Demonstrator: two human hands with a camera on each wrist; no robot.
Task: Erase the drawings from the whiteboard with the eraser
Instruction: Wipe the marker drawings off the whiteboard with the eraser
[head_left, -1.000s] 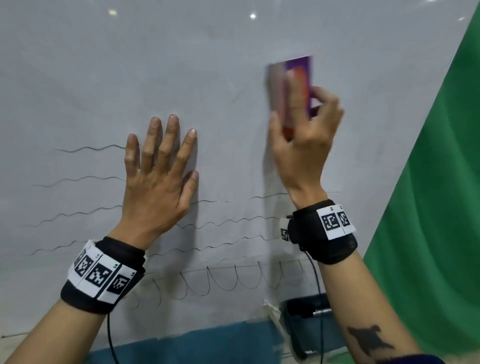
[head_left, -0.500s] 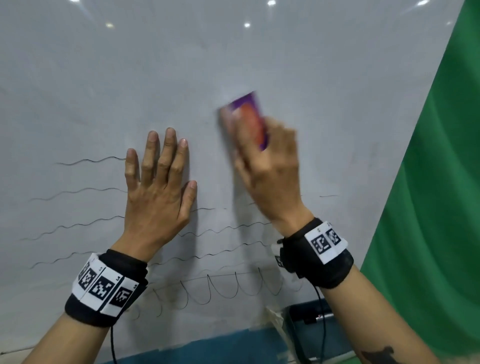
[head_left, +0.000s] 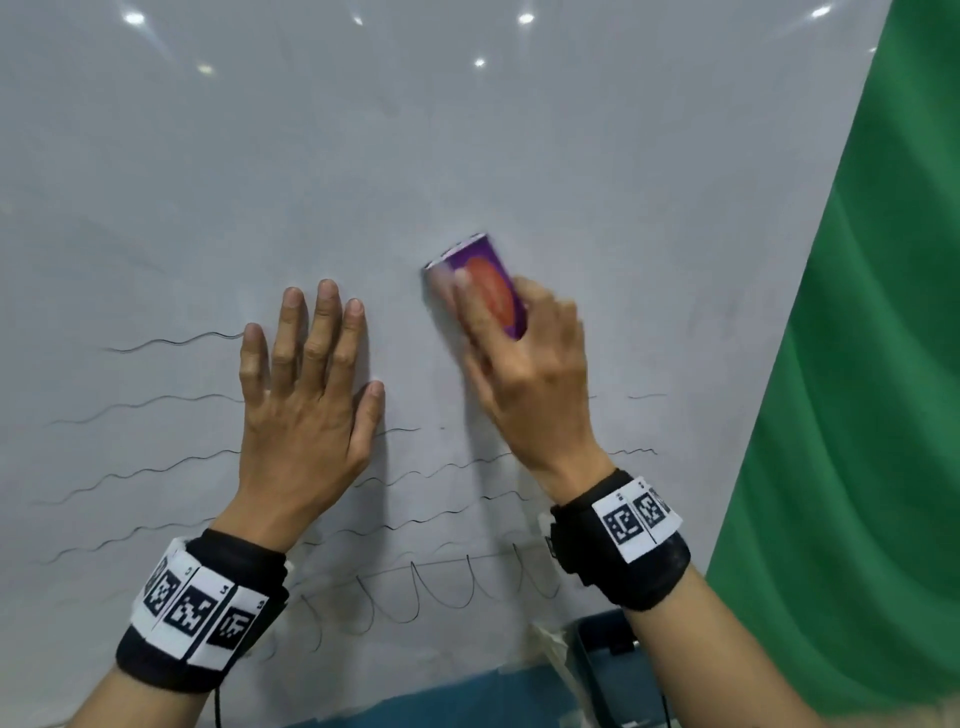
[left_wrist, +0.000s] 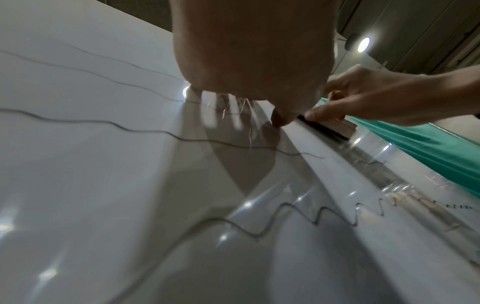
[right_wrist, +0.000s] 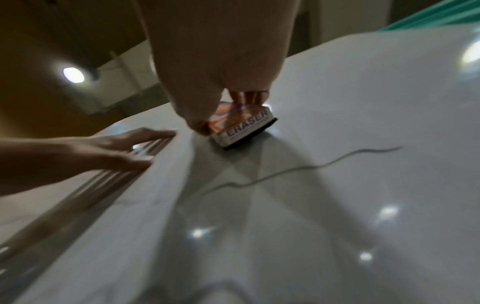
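While whiteboard (head_left: 571, 156) carries wavy lines (head_left: 156, 467) low down, left hand (head_left: 306, 405) braces flat, fingers straight. Right hand (head_left: 524, 379) grips eraser (head_left: 480, 283) above them; best keep felt flat, sweep downward.

The whiteboard (head_left: 519, 156) carried black wavy lines (head_left: 156, 343) in rows across its lower half, with a row of looped scallops (head_left: 441, 587) beneath them. The left hand (head_left: 306, 415) lay flat against it with fingers straight, covering part of the lines. The right hand (head_left: 524, 384) gripped the eraser (head_left: 483, 280), its dark pad pressed on the board above the lines.
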